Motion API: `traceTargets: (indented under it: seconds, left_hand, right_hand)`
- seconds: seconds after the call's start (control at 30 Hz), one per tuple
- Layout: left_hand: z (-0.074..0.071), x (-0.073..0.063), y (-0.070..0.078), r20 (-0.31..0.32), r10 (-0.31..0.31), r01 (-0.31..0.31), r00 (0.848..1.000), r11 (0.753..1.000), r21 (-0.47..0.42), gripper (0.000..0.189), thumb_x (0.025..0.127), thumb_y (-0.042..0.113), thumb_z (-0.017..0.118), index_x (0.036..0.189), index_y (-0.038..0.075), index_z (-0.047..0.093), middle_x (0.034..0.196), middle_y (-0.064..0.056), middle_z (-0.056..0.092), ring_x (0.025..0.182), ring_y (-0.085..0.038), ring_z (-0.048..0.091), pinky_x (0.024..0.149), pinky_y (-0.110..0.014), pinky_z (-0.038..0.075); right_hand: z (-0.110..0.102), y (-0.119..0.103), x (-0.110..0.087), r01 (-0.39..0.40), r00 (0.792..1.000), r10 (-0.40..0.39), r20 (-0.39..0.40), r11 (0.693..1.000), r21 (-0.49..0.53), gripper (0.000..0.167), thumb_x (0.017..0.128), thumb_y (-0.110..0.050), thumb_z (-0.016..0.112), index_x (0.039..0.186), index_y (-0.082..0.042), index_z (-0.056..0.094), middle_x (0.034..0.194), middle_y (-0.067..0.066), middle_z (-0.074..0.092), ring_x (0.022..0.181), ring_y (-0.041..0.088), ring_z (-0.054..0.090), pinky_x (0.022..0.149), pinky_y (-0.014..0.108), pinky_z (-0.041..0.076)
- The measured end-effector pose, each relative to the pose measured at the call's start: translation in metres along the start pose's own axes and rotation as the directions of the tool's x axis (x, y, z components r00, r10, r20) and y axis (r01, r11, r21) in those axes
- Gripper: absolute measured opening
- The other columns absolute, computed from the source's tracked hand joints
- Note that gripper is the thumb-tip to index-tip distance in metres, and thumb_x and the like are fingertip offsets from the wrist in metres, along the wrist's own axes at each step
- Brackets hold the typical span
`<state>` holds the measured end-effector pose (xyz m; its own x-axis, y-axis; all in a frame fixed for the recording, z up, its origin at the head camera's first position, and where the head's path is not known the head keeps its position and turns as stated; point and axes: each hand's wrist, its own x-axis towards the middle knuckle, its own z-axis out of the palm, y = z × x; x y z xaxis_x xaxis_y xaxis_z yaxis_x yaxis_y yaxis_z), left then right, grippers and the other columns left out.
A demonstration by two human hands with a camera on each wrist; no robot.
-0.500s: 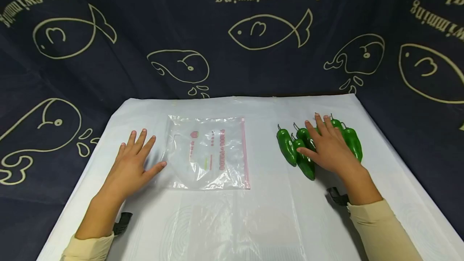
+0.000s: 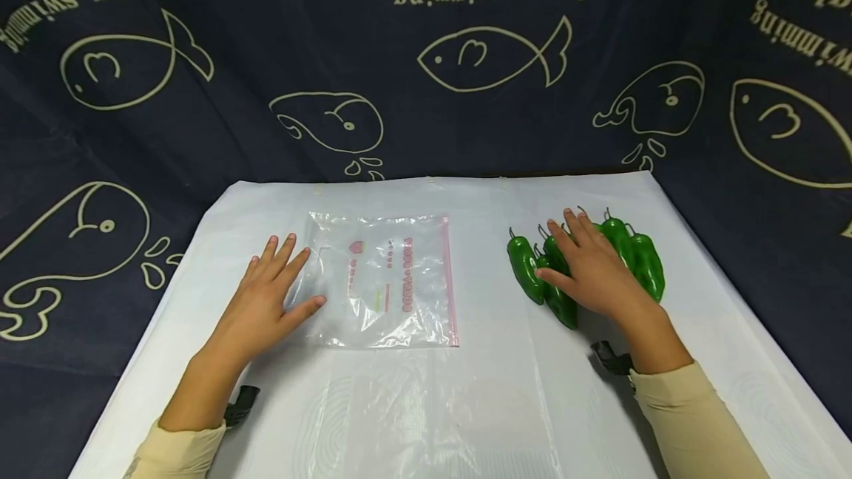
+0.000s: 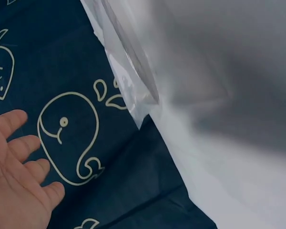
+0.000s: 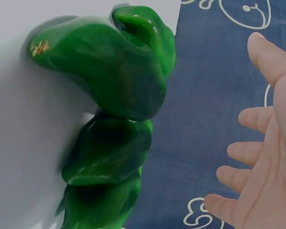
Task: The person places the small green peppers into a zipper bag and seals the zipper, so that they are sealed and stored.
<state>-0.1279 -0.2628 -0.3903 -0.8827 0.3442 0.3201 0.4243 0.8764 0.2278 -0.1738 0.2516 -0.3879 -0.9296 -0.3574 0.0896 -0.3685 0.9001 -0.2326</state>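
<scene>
In the head view my left hand [image 2: 258, 307], palm down with fingers spread, overlaps the left edge of a clear zip bag [image 2: 362, 272]. The bag lies flat with red print on it and a pink zip strip [image 2: 450, 279] along its right side. On the right, several glossy green peppers [image 2: 526, 268] lie in a cluster, stems pointing away from me. My right hand [image 2: 594, 272] hovers over them with its fingers extended, hiding part of the middle ones. The right wrist view shows peppers [image 4: 109, 67] resting on the white surface, apart from the palm. Neither hand holds anything.
A white-covered table [image 2: 486, 198] reaches to a dark blue cloth [image 2: 399, 146] with fish and whale drawings, which hangs behind and at both sides. Another clear plastic sheet [image 2: 426, 412] lies in front of the zip bag. Each wrist carries a black camera mount [image 2: 241, 405].
My left hand has moved right, from beside the zip bag to over its left edge. The right hand has shifted slightly left above the peppers. Bag and peppers stay put.
</scene>
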Motion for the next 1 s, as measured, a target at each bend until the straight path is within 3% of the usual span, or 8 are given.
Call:
traceTargets:
  seconds: [0.17, 0.57, 1.0]
  left_hand:
    - [0.003, 0.006, 0.005, 0.006, 0.037, -0.037, 0.999, 0.999, 0.005, 0.077, 0.089, 0.05, 0.069, 0.148, 0.007, 0.044, 0.161, -0.013, 0.024, 0.15, -0.032, 0.009, 0.115, -0.06, 0.015]
    - [0.02, 0.023, 0.028, 0.1, 0.085, -0.09, 0.991, 0.995, 0.049, 0.08, 0.089, 0.055, 0.066, 0.15, 0.008, 0.043, 0.161, -0.015, 0.023, 0.15, -0.034, 0.01, 0.112, -0.06, 0.021]
    - [0.037, 0.047, 0.056, 0.145, 0.163, -0.168, 0.976, 0.986, 0.019, 0.073, 0.092, 0.051, 0.065, 0.149, 0.011, 0.044, 0.16, -0.015, 0.026, 0.148, -0.039, 0.017, 0.11, -0.063, 0.025]
  right_hand:
    - [0.001, -0.001, 0.002, 0.006, 1.0, -0.006, 0.01, 1.0, 0.004, 0.086, 0.096, -0.052, 0.06, 0.157, -0.004, 0.022, 0.162, 0.025, 0.006, 0.148, 0.042, -0.001, 0.114, 0.063, 0.009]
    - [0.006, 0.0, 0.008, 0.03, 0.999, -0.03, 0.026, 1.0, 0.002, 0.083, 0.095, -0.047, 0.063, 0.155, -0.003, 0.027, 0.161, 0.025, 0.013, 0.148, 0.041, 0.007, 0.112, 0.062, 0.017]
    - [0.012, -0.007, 0.018, 0.079, 0.997, -0.079, 0.017, 0.997, -0.011, 0.081, 0.095, -0.041, 0.067, 0.154, -0.001, 0.03, 0.158, 0.027, 0.02, 0.143, 0.047, 0.02, 0.11, 0.063, 0.023]
